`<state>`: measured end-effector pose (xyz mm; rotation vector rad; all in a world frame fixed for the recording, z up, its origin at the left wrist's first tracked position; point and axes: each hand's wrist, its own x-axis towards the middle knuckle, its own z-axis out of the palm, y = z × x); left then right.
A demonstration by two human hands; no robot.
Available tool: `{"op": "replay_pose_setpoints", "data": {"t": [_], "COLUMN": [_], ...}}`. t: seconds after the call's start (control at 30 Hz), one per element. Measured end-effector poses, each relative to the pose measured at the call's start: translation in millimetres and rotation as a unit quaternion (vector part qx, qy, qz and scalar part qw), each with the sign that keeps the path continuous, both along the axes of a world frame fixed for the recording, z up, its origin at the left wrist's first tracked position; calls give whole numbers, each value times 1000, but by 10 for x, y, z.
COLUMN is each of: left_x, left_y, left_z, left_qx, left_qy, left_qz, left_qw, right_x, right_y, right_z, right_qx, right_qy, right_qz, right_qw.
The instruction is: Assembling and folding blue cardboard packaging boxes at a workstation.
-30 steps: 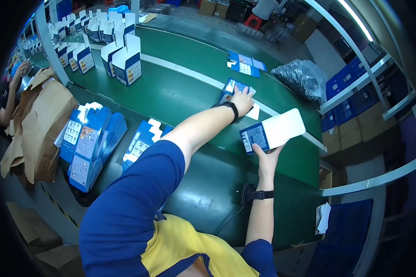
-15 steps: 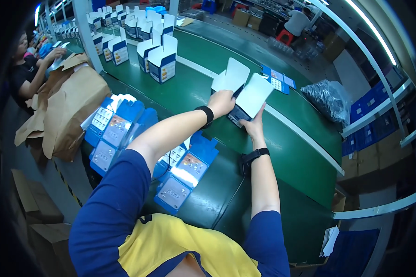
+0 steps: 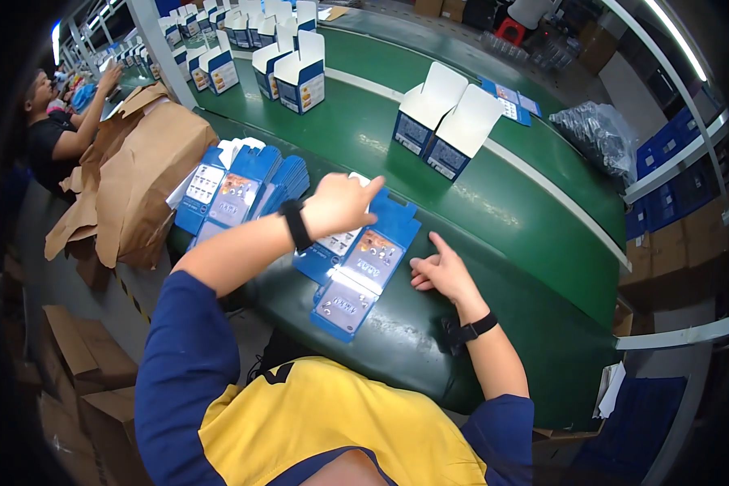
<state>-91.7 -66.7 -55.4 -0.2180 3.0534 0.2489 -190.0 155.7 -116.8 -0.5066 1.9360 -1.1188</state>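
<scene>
My left hand is above the upper end of a flat, unfolded blue carton, fingers apart and nothing visible in them. Whether it touches the carton I cannot tell. To the right of that carton, my right hand hovers with the index finger stretched out and the others loosely bent, holding nothing. Beyond both hands, two erected blue-and-white boxes stand side by side on the green belt, a left box and a right box. Their white lids are raised. A fanned stack of flat blue cartons lies left of my left hand.
More open boxes stand in rows at the far left of the belt. A torn brown paper wrapping bulges beside the table. Further flat cartons and a clear plastic bag lie at the far right. A co-worker is at the left.
Both my hands have let go of the two boxes and drawn back toward me, the left one to the flat carton. The boxes now stand alone on the belt. The view has shifted.
</scene>
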Motion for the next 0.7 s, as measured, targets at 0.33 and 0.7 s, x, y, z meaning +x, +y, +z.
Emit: {"op": "replay_pose_setpoints", "data": {"t": [0.33, 0.7], "left_x": [756, 636], "left_y": [-26, 292], "left_z": [-497, 38], "left_qx": [298, 708], "left_qy": [111, 339], "left_qz": [122, 247], "left_qw": [940, 568], "right_x": [477, 958], "right_y": [-59, -121], "right_z": [-31, 515], "right_qx": [-23, -242], "right_qy": [182, 424], "right_qz": [51, 4], "right_qw": [982, 873]}}
